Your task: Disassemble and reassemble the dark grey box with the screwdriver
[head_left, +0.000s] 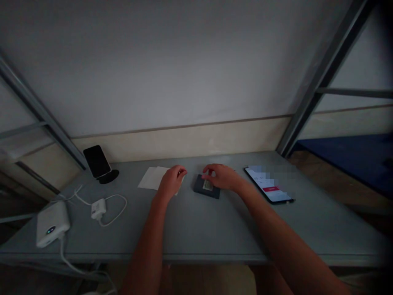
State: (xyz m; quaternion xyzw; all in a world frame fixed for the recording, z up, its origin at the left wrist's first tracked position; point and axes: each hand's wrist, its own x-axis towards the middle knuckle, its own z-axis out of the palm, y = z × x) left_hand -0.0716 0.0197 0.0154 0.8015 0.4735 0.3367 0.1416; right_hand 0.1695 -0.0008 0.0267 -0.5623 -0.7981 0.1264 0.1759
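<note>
My left hand (172, 180) is over the right part of some white paper sheets (150, 178), with thumb and fingertips pressed together. Whatever it may pinch is too small to make out. My right hand (222, 177) hovers at the upper edge of a small dark, flat, square object (199, 187), perhaps a box or wallet, that bears a pale patch (208, 185). The right fingers are curled toward the thumb in a pinch, and I cannot see what, if anything, is between them. Part of the dark object is hidden under this hand.
A lit phone or tablet (267, 186) lies on the grey table (202, 229) at right. At left stand a black-screened device on a stand (97, 160), a white charger with a cable (98, 209) and a white power bank (53, 223). Metal posts (319, 82) flank the table; a wall closes the back.
</note>
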